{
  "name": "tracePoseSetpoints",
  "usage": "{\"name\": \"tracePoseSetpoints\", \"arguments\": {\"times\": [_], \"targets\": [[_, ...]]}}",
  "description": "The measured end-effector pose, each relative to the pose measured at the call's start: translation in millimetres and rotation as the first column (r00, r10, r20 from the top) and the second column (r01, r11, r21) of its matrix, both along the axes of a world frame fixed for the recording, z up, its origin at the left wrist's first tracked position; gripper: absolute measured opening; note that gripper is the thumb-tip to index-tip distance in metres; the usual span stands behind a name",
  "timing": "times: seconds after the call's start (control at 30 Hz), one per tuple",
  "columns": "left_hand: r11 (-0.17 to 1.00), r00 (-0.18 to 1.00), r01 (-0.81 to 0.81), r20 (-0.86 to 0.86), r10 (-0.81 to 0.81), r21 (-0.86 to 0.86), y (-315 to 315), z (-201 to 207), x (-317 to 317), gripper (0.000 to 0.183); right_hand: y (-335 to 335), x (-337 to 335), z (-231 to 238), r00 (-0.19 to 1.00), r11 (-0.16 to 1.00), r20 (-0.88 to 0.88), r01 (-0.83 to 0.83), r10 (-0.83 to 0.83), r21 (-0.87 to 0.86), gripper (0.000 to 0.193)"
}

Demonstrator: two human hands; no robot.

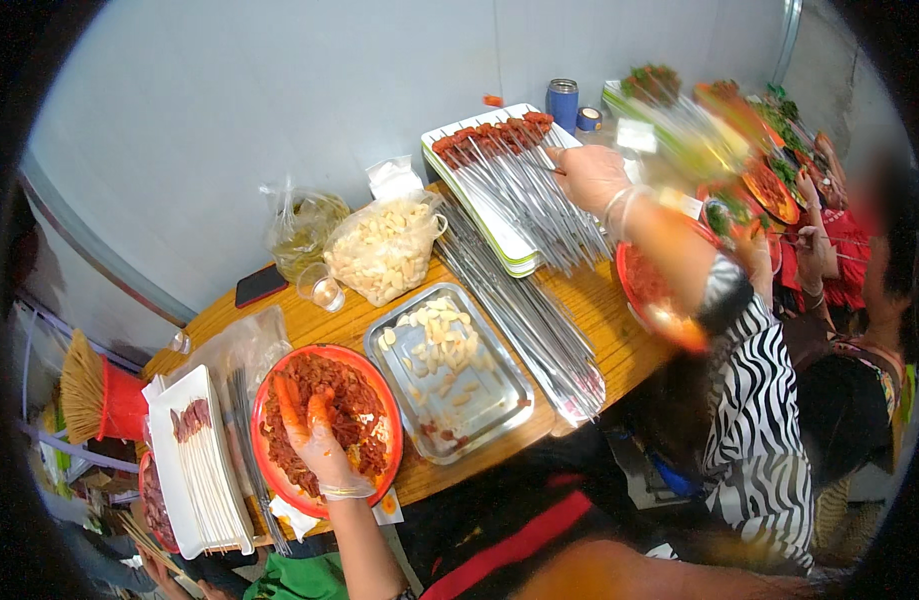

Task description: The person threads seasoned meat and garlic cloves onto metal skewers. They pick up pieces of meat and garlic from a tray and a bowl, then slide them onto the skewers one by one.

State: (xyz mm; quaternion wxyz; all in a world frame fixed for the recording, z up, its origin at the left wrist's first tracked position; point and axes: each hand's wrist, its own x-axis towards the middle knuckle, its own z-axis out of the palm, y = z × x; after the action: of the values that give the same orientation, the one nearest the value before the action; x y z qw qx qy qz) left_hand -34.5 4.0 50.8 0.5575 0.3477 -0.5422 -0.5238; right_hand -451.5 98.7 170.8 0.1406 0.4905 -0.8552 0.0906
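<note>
My left hand [319, 450], in a clear plastic glove with orange-stained fingers, rests in a red-rimmed bowl [396, 425] of red marinated meat [354, 385]. Its fingers are apart and hold nothing I can see. Stretched out to the right, my gloved right hand [589, 178] is closed on a metal skewer at a white tray [441, 180]. Rows of metal skewers [524, 195] lie on that tray with red meat [489, 140] at their far ends. Between my hands, a metal tray [404, 440] carries pale pieces [444, 335].
Bare skewers [529, 320] lie beside the metal tray. Behind stand a bag of pale pieces [384, 250], a small cup [326, 293], a phone [261, 286] and a blue flask [562, 102]. A white tray of thin sticks [204, 480] is at left. Co-workers' hands [754, 255] work at right.
</note>
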Motion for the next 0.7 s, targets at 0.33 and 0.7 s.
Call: {"name": "tracePoseSetpoints", "arguments": {"times": [0.33, 0.7], "targets": [[0.991, 0.981, -0.116, 0.148, 0.125, -0.069, 7, -13, 9, 0.046, -44, -71, -59, 0.985, 0.978, -0.149, 0.115, -0.089, 0.174, 0.017], [0.997, 0.976, -0.071, 0.208, 0.065, 0.018, 14, -16, 7, 0.051, -27, -46, -56, 0.994, 0.94, -0.077, 0.099, -0.078, 0.327, 0.029]]}}
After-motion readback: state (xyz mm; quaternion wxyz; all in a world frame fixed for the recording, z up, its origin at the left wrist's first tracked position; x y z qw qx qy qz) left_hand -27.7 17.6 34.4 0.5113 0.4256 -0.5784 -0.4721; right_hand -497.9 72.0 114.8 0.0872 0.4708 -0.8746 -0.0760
